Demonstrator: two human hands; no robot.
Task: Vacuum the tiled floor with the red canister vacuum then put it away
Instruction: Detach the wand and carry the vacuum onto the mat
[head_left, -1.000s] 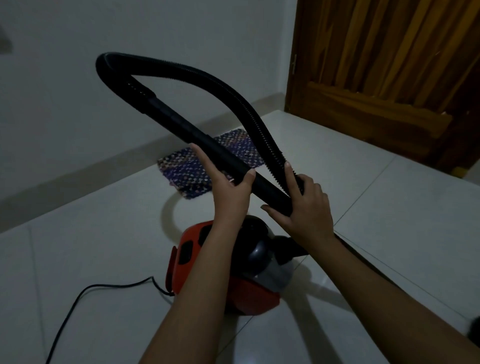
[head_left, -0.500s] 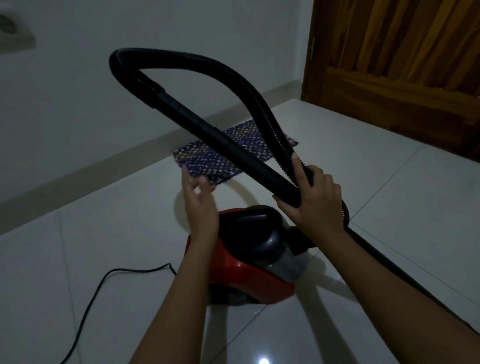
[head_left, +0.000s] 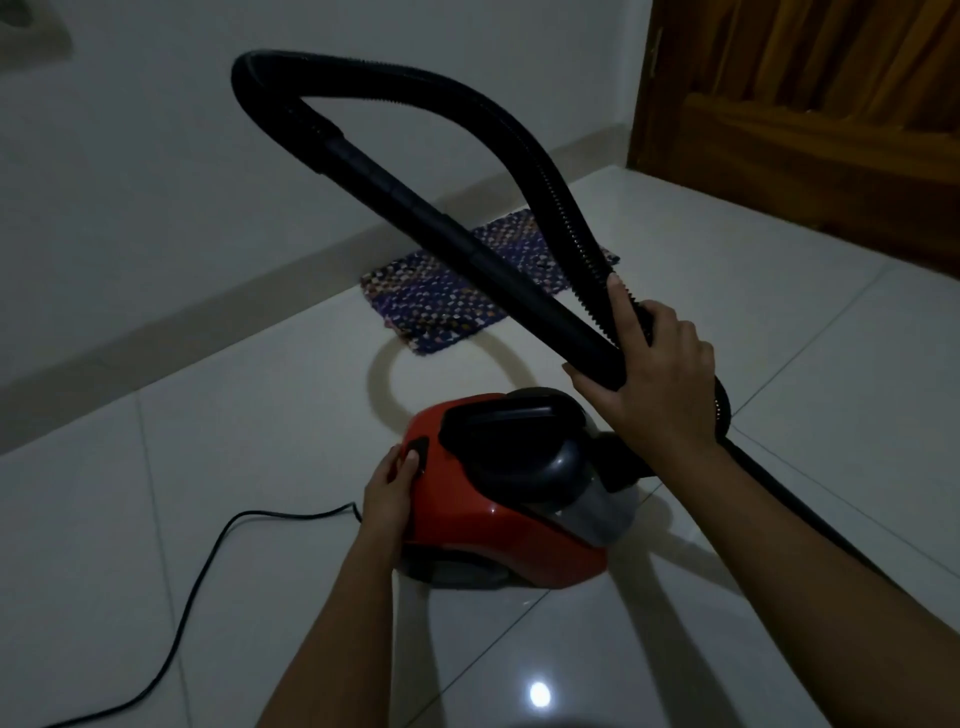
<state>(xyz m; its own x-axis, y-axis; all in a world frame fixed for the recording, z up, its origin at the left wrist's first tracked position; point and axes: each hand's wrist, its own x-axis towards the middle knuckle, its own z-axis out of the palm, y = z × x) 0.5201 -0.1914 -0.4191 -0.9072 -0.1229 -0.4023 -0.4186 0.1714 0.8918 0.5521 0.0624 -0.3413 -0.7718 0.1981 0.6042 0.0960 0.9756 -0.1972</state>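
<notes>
Red canister vacuum (head_left: 498, 519): sits on the tiled floor (head_left: 260, 441) in the near middle, with its power cord (head_left: 197, 577) running off to the near left
Right hand (head_left: 654, 374): fingers clamped round the hose (head_left: 519, 140) and the lower end of the wand (head_left: 415, 208) together, just above the canister's right side; likely bundled to hold the loop clear of the floor
Left hand (head_left: 392, 486): against the canister's left end, fingers relaxed and gripping nothing, one tip touching a dark button (head_left: 420, 454); whether it is a switch or a cord rewind I cannot tell
Beyond: a patterned mat (head_left: 441, 301) lies farther off by the wall, and a wooden door (head_left: 805, 130) is at far right
</notes>
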